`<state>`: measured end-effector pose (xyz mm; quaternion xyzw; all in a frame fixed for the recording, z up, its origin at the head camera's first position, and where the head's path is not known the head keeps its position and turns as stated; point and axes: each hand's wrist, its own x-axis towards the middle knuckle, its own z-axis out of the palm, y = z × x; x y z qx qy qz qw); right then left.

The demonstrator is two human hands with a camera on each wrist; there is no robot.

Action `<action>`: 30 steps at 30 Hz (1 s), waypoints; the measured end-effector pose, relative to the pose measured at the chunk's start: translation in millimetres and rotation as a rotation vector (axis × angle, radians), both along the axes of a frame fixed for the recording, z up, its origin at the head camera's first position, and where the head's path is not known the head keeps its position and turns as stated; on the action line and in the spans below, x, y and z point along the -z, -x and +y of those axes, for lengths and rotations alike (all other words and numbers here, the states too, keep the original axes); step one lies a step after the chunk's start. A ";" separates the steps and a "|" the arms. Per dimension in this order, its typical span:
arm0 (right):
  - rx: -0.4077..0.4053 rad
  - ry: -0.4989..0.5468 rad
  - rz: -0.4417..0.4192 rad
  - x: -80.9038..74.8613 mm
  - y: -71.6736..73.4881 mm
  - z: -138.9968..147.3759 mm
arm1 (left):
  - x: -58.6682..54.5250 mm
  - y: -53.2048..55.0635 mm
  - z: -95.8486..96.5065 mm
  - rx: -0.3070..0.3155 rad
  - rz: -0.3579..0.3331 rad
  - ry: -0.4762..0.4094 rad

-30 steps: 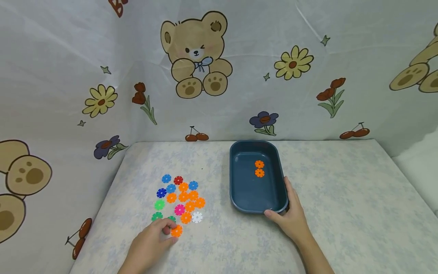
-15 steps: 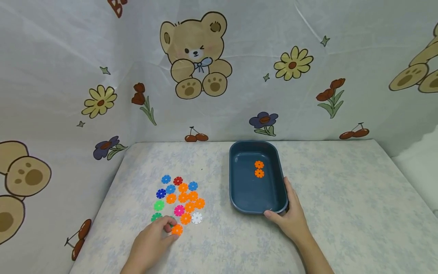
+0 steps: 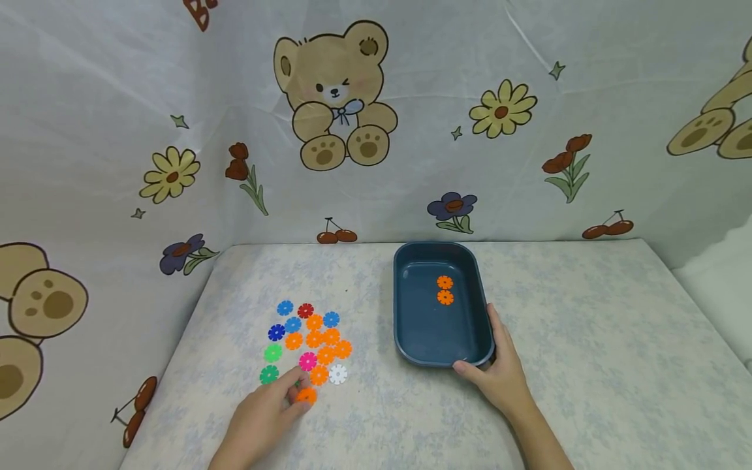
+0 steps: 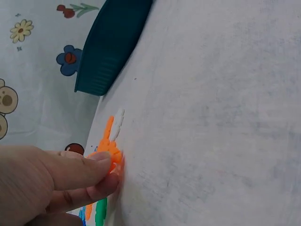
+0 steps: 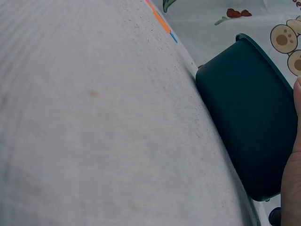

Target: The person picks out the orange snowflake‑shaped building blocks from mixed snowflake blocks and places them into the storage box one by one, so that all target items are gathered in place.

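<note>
Between thumb and fingers, my left hand pinches an orange snowflake disc at the near edge of a loose group of discs. In the left wrist view the orange disc shows tilted at the fingertips. My right hand grips the near right corner of a dark blue plastic tray, thumb at the near rim and fingers along the right side. Two orange discs lie inside the tray. The right wrist view shows the tray's outer wall, with the hand cut off at the frame edge.
Several flower-shaped discs lie flat left of the tray: orange, a pink one, a white one, a red one, blue and green. A printed cloth hangs behind the table.
My left fingers have closed on the orange disc, which has shifted slightly right and tilted. My right hand and the tray have stayed in place.
</note>
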<state>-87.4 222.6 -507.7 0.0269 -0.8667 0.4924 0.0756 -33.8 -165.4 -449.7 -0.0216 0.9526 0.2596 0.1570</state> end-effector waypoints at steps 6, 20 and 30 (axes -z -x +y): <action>-0.009 0.001 0.010 1.0 -0.7 -0.2 | -8.1 5.9 12.5 -0.038 0.003 -0.251; -0.001 0.002 0.012 0.8 -1.0 -0.3 | -41.7 66.6 102.8 0.149 0.073 -0.452; -0.016 0.010 0.031 2.5 -0.1 0.0 | -35.8 115.5 180.0 0.296 0.189 -0.271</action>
